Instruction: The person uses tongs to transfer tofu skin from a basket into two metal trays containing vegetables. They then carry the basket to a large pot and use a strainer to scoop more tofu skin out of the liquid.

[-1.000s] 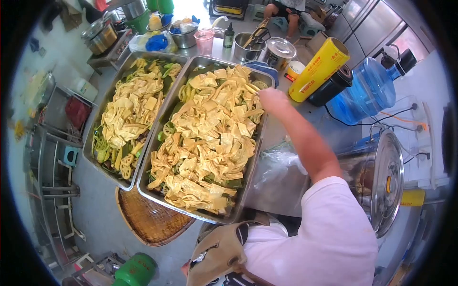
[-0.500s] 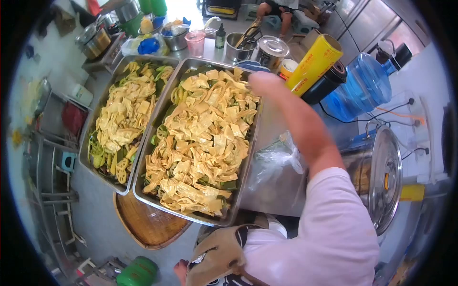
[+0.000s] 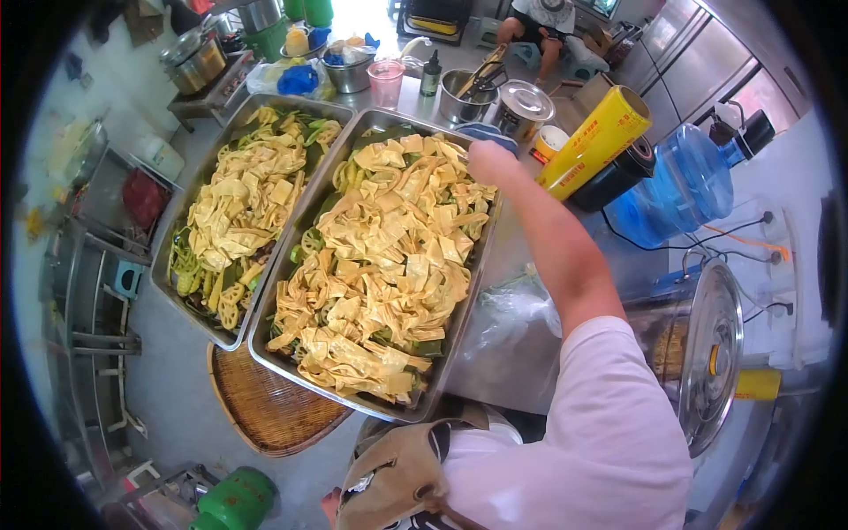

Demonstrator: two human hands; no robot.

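My right hand [image 3: 492, 164] is closed at the far right corner of the nearer steel tray [image 3: 360, 405]. Its fingertips are hidden, so what they grip cannot be made out. Strips and sheets of tofu skin [image 3: 389, 238] cover this tray, with green vegetables beneath. To its left, a second steel tray [image 3: 159, 274] holds more tofu skin [image 3: 243, 203], lotus root slices [image 3: 230, 309] and greens. Only a sliver of my left hand [image 3: 331, 505] shows at the bottom, low beside a brown bag [image 3: 397, 481]; its fingers are mostly hidden.
Behind the trays stand a pink cup [image 3: 385, 84], a dark bottle [image 3: 430, 75], a steel pot [image 3: 464, 106] and a lidded pot [image 3: 527, 102]. A yellow film roll [image 3: 601, 141] and water jug [image 3: 676, 190] stand right. A plastic bag [image 3: 517, 309] lies nearby. Another person [image 3: 541, 22] sits behind.
The view has shifted, so the trays and the things behind them sit slightly farther right. My right hand stays at the same tray corner, a little lower in view.
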